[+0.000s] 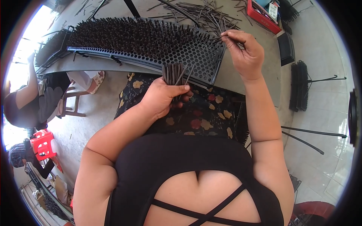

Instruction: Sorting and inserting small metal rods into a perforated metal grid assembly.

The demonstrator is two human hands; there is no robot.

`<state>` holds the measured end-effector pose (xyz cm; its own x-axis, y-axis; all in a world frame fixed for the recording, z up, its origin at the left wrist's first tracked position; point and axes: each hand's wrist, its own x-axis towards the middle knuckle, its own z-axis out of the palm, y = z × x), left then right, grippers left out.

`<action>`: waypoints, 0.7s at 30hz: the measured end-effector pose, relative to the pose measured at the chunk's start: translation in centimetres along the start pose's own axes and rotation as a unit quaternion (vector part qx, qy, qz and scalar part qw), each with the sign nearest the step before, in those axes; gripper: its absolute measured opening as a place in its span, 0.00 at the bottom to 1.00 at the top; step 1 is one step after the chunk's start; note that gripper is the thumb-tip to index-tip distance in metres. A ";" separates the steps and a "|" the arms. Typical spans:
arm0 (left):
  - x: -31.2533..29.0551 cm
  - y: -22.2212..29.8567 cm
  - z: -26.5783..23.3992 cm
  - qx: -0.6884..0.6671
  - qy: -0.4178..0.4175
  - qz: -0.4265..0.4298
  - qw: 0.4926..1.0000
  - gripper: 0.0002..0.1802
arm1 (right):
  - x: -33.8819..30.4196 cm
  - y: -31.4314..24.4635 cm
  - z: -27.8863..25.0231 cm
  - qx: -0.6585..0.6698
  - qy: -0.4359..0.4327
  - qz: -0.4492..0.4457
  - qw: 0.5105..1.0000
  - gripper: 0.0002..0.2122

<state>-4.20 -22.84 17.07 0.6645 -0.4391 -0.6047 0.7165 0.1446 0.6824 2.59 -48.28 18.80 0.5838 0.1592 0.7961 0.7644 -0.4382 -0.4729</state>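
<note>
A long dark perforated tray (196,56) lies across the table, its round holes bare toward the right end. Dark thin sticks (124,35) stand upright and densely packed over the rest of it. My left hand (164,96) is closed around a bundle of similar sticks (174,73) just in front of the tray's near edge. At the tray's far right corner, my right hand (247,54) has thumb and fingers pinched together on a dark stick (217,38); the fingertips partly hide it.
Loose sticks (203,13) lie scattered behind the tray. A red box (262,17) of items sits at the far right. Another filled tray (51,47) stands at left, near a seated person (28,94). A red plastic stool (43,143) is lower left. Flowered dark cloth (203,116) covers my lap.
</note>
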 end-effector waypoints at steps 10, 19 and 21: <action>0.1 -0.1 -0.2 0.017 -0.002 0.012 1.000 0.05 | 1.2 1.3 1.0 -0.112 -0.051 0.030 0.992 0.06; -0.5 -0.2 0.0 -0.005 -0.027 0.064 0.998 0.07 | -0.9 -5.7 2.3 0.111 0.013 0.369 0.923 0.09; -0.8 0.0 0.5 -0.003 -0.041 0.078 0.996 0.07 | -1.1 -8.1 2.3 0.237 -0.069 0.441 0.863 0.15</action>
<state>-4.89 -22.90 17.74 0.7484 -0.4814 -0.4562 0.6077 0.2223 0.7624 -3.60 -42.85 20.90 0.9977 0.0668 0.0104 0.0129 -0.0372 -0.9992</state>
